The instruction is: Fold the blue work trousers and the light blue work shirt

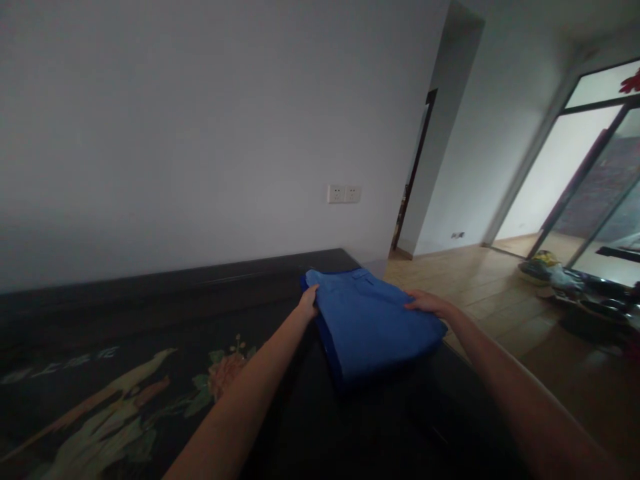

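A folded blue garment [380, 320] lies toward the right end of the dark table [280, 420], with more deep blue cloth showing along its left edge. What kind of garment it is, I cannot tell for sure. My left hand [309, 303] is closed on its left edge near the far corner, the thumb on top and the other fingers mostly hidden. On the opposite side, my right hand [427, 302] grips the right edge, its fingertips over the cloth. Both arms reach forward across the dark top.
The table has a painted bird and flower design [125, 393] at the left. Behind it rises a pale wall with a double socket [344, 194]. To the right, wooden floor [450, 273] leads to glass sliding doors [590, 160]. A heap of assorted items [580, 287] sits on that floor.
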A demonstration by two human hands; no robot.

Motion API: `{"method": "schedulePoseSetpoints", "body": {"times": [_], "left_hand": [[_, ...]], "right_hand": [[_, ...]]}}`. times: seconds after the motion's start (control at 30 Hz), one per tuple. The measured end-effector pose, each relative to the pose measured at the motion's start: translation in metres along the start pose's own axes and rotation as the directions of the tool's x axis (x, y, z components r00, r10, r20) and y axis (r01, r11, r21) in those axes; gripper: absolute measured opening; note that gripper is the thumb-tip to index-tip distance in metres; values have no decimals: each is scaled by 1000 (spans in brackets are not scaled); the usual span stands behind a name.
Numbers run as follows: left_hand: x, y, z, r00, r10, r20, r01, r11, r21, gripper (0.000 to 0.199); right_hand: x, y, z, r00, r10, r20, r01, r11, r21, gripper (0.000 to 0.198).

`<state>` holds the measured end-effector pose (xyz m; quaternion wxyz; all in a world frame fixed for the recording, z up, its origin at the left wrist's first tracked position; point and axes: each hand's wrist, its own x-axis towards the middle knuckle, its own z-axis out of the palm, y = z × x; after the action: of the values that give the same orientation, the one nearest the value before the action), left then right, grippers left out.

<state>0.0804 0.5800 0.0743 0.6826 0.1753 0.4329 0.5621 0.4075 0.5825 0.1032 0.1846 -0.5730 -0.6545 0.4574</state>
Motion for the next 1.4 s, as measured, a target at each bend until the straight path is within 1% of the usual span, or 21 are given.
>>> {"method": "schedulePoseSetpoints", "body": {"times": [0.1, 0.17, 0.23, 0.3, 0.33, 0.4, 0.47, 0.5, 0.57, 0.63, 0.7, 0.77, 0.83, 0.87, 0.93, 0.97, 1.0, 1.07, 1.17, 1.27, 1.4], "left_hand": [[-10, -3, -7, 998, 37, -51, -33, 996, 86, 56], [-24, -4, -12, 998, 57, -33, -52, 987, 150, 71], [-43, -8, -19, 997, 70, 43, -79, 961, 266, 87], [-62, -15, -25, 979, 112, 168, -173, 895, 412, 95], [-69, -18, -27, 960, 149, 236, -247, 844, 476, 92], [-78, -25, -29, 909, 229, 347, -398, 723, 565, 72], [-78, -31, -27, 882, 280, 380, -468, 618, 631, 48], [-77, -32, -26, 886, 288, 363, -463, 594, 658, 41], [-71, -33, -24, 917, 261, 301, -399, 597, 696, 39], [-68, -30, -23, 952, 193, 237, -306, 614, 728, 49], [-67, -23, -21, 964, 176, 199, -265, 585, 766, 58], [-68, -16, -18, 934, 297, 197, -325, 482, 813, 61], [-68, -13, -12, 854, 449, 263, -415, 283, 864, 56], [-66, -13, -9, 812, 487, 322, -448, 166, 878, 51], [-58, -16, -4, 760, 465, 455, -497, -36, 867, 45], [-51, -19, -3, 750, 432, 502, -512, -102, 853, 43], [-44, -22, -3, 754, 401, 521, -511, -141, 848, 43], [-27, -28, -9, 795, 367, 484, -461, -155, 874, 46], [-9, -32, -21, 853, 349, 388, -371, -118, 921, 50], [-4, -36, -27, 850, 369, 375, -354, -126, 927, 51], [-13, -39, -29, 813, 431, 391, -374, -130, 919, 44]], "right_hand": [[2, 16, 6, 993, -31, -114, 25, 998, -55, 37], [-3, 21, 6, 983, -30, -180, 12, 995, -102, 35], [-10, 24, 5, 984, -19, -175, -2, 993, -117, 36], [-17, 26, 5, 992, -17, -128, 5, 995, -97, 40], [-20, 26, 7, 993, -23, -118, 13, 996, -86, 42], [-22, 26, 12, 988, -52, -148, 38, 994, -98, 44], [-19, 26, 18, 970, -90, -225, 57, 987, -153, 45], [-17, 25, 21, 959, -103, -266, 51, 980, -194, 44], [-11, 25, 23, 938, -107, -330, 5, 955, -296, 43], [-4, 22, 22, 923, -96, -373, -65, 916, -396, 43], [4, 15, 23, 904, -108, -414, -107, 880, -462, 46], [15, 5, 30, 879, -150, -452, -106, 863, -493, 50], [29, -7, 45, 863, -228, -451, -59, 841, -537, 50], [36, -13, 55, 861, -277, -427, -24, 816, -578, 49], [51, -22, 75, 861, -371, -348, 26, 716, -697, 47], [57, -24, 84, 865, -392, -312, 31, 664, -747, 46], [64, -24, 90, 873, -393, -288, 21, 621, -783, 46], [75, -20, 98, 895, -353, -272, -10, 594, -805, 48], [89, -6, 97, 920, -292, -261, -24, 622, -782, 52], [98, 7, 94, 922, -284, -262, -22, 638, -770, 54], [103, 13, 94, 904, -315, -291, -33, 626, -779, 53]]}}
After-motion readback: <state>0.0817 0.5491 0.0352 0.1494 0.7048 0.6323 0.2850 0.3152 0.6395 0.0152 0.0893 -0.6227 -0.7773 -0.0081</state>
